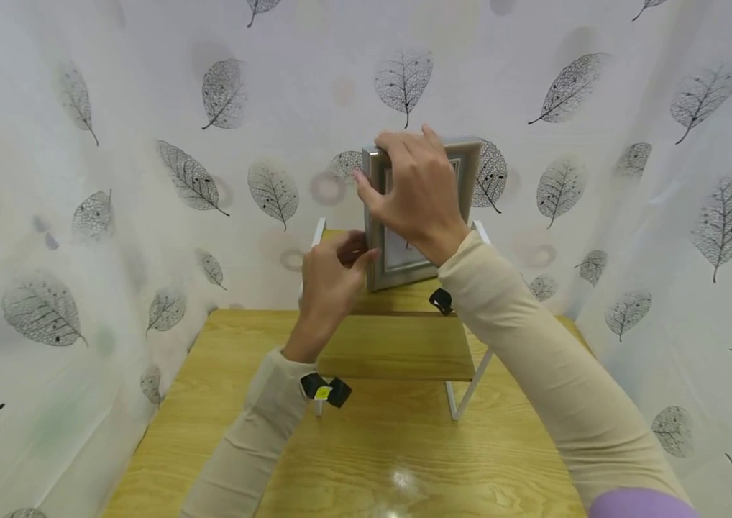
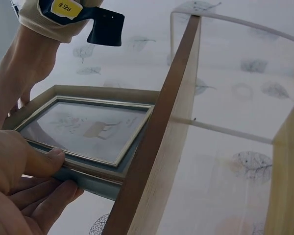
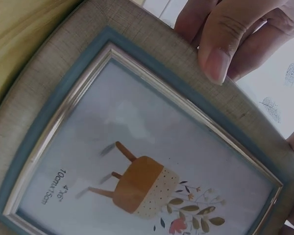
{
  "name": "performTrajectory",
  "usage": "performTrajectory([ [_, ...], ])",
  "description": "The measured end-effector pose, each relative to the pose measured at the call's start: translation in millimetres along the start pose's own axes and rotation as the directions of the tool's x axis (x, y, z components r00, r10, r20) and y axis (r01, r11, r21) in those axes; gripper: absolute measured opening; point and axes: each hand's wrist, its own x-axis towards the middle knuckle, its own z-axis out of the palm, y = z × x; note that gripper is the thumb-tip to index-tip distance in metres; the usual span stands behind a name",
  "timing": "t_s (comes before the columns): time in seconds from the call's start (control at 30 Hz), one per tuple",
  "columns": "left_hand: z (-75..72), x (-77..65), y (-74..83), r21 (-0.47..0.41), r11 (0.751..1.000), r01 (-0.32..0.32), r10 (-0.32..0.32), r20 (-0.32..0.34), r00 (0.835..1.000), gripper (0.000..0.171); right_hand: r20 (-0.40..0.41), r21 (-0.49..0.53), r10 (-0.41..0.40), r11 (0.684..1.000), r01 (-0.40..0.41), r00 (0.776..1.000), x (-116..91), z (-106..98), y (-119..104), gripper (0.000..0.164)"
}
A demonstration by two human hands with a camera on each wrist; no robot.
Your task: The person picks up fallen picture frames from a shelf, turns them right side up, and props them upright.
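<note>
A silver-grey picture frame [image 1: 405, 275] stands upright, slightly turned, on the upper board [image 1: 414, 296] of a small two-tier shelf. My left hand [image 1: 334, 277] pinches its left side low down; in the left wrist view the thumb lies on the front and the fingers [image 2: 63, 196] curl behind the edge. From above, my right hand [image 1: 421, 191] grips the top edge, its palm and wrist covering part of the front. Close up in the right wrist view, the frame [image 3: 137, 103] shows a blue-green inner border and a card with a printed animal, flowers and "10cmx15cm".
The shelf has white metal legs [image 1: 463, 396] and a lower wooden board [image 1: 398, 349]. It stands toward the back of a wooden table [image 1: 366, 446]. Behind and on both sides hang pale curtains [image 1: 314, 86] printed with leaves. Black straps [image 1: 330, 390] are on both wrists.
</note>
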Motion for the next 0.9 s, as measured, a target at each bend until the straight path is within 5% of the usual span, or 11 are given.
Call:
performTrajectory([
  [0.9,9.9,-9.4,4.7,-0.076,0.993,-0.088,0.083,-0.062,0.995,0.025,-0.032,0.174,-0.046,0.983,0.051,0.998,-16,-19,6,0.044],
])
